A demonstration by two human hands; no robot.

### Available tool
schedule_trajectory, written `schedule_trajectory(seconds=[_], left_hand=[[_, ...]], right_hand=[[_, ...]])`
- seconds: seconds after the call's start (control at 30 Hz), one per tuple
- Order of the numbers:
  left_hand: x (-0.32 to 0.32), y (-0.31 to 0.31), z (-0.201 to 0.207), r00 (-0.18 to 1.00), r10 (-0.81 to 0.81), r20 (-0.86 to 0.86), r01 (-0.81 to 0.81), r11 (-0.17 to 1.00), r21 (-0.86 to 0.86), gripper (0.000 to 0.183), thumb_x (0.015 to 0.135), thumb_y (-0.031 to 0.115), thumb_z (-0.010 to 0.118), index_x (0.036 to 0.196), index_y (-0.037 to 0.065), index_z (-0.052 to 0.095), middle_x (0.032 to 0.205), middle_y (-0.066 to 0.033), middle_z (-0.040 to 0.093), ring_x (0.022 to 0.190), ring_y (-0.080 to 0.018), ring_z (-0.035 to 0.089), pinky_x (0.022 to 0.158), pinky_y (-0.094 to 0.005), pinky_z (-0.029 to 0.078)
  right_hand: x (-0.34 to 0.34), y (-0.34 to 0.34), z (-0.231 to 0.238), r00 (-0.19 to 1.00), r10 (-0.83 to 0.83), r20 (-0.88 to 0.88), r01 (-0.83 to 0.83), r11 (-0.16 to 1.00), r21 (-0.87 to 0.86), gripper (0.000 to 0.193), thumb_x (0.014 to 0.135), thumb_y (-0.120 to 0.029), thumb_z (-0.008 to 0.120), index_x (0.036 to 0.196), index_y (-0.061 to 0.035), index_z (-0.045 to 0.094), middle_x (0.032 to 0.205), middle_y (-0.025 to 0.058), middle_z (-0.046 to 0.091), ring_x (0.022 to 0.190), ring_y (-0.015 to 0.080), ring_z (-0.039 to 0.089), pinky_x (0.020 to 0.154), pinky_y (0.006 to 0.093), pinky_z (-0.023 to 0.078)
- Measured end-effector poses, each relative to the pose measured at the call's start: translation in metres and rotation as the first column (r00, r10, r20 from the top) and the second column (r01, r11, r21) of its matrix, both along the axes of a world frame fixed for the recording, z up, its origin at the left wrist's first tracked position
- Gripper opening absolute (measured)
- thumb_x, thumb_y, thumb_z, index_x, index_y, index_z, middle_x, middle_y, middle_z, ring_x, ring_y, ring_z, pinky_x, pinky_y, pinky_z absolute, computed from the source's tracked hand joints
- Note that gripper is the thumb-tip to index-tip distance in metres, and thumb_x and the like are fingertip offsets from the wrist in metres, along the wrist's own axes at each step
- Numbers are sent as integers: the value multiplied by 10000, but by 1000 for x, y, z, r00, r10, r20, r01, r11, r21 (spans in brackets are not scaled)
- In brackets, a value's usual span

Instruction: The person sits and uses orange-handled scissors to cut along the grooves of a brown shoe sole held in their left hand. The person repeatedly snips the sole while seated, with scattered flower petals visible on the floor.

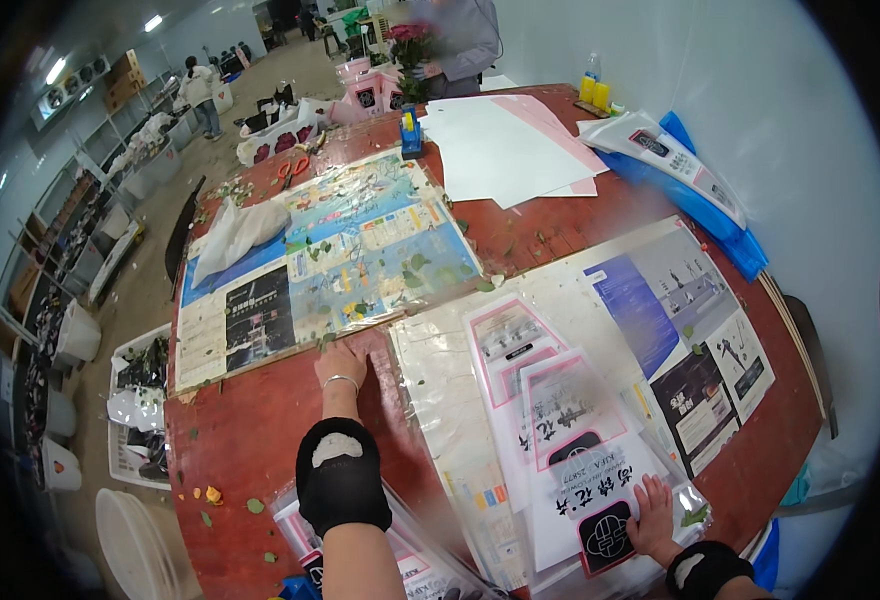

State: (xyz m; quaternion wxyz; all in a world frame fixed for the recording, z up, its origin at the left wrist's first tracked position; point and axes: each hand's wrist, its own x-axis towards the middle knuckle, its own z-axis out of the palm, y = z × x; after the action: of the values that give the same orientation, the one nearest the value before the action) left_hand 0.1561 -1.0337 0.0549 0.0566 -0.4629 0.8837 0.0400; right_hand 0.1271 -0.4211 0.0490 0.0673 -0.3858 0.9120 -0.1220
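Note:
My right hand lies with spread fingers on the right edge of a stack of clear and white printed flower sleeves with pink borders. At the near edge of a paper-covered board, my left hand rests on the table, thumb apart; its other fingers are foreshortened, and nothing shows in it. A bracelet circles that wrist. Black bands cover both forearms. Below my left forearm lie more sleeves, partly hidden. Under the main stack is a second paper-covered board.
Leaf scraps litter the red table. White and pink sheets, a blue tape dispenser, orange-handled scissors and a white plastic bag lie farther off. A person stands beyond with dark pink flowers. A white crate stands left.

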Motion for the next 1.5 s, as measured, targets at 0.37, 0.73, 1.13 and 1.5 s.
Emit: schedule_trajectory(seconds=[0.37,0.73,1.13,1.5], left_hand=[[-16,-5,-25,997,32,72,-30,999,-30,606,857,425,468,1153,-103,464,1170,-212,464,1049,-311,535,825,-380,480],[-17,3,-38,999,43,10,-41,985,-166,598,821,419,532,1109,-103,482,1082,-189,475,1000,-338,536,783,-391,497],[-18,8,-26,999,44,23,-41,993,-108,632,815,428,548,1129,-115,468,1134,-203,465,1039,-347,517,807,-407,485],[35,-61,12,444,245,-862,-289,950,121,268,814,188,568,986,-16,599,927,-164,649,837,-277,630,742,-357,483]], right_hand=[[2,-6,8,1000,-7,26,7,1000,19,611,704,-213,528,1245,15,359,1338,243,306,1259,434,263,1032,554,160],[1,-8,11,1000,-3,21,2,1000,21,594,724,-243,516,1239,11,364,1337,240,307,1263,426,258,1033,555,152],[-1,-6,7,1000,-6,12,5,1000,17,597,720,-246,516,1245,-4,366,1343,234,310,1267,419,259,1037,556,149],[-7,2,-5,998,19,-53,-19,1000,-12,600,732,-242,511,1265,-6,368,1346,220,327,1273,398,278,1033,554,175]])
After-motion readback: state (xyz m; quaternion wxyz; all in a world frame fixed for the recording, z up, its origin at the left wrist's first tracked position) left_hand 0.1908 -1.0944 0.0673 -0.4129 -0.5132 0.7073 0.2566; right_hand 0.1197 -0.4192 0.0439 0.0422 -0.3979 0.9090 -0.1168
